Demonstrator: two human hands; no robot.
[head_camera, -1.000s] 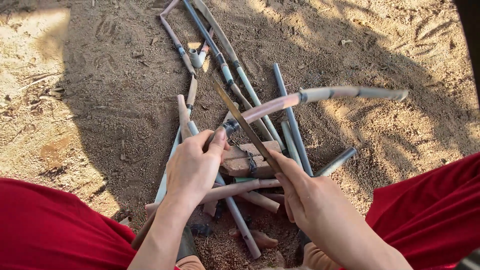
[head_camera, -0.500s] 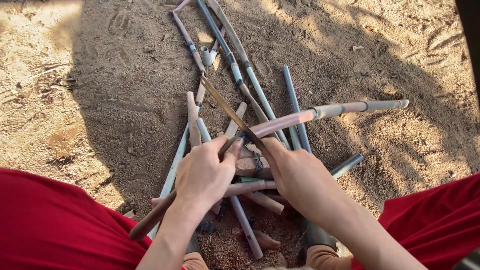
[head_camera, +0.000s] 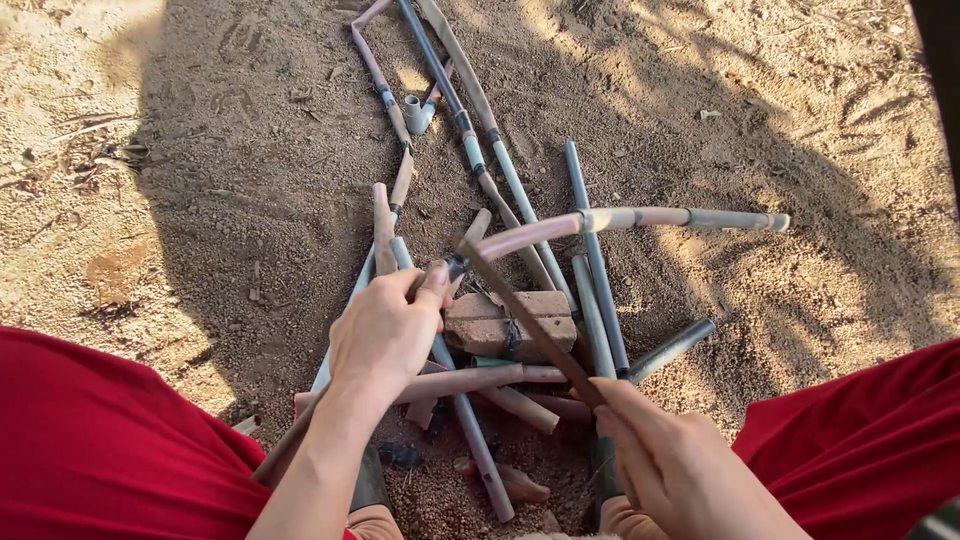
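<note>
Pipe (head_camera: 620, 218), bent, lies across a brick (head_camera: 490, 325), gripped by the left hand (head_camera: 385, 335); right hand (head_camera: 670, 455) grips a saw blade (head_camera: 525, 320) on it.

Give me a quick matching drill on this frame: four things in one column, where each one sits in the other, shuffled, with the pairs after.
Things:
1. left hand
2. right hand
3. brick
4. white elbow fitting

Places:
A. lying on the dirt, far up near the top of the picture
B. gripping the near end of the long curved pipe
C. on the ground among the pipe pieces, under the thin blade
D. low right, holding the near end of the blade

Pairs: 1-B, 2-D, 3-C, 4-A
</note>
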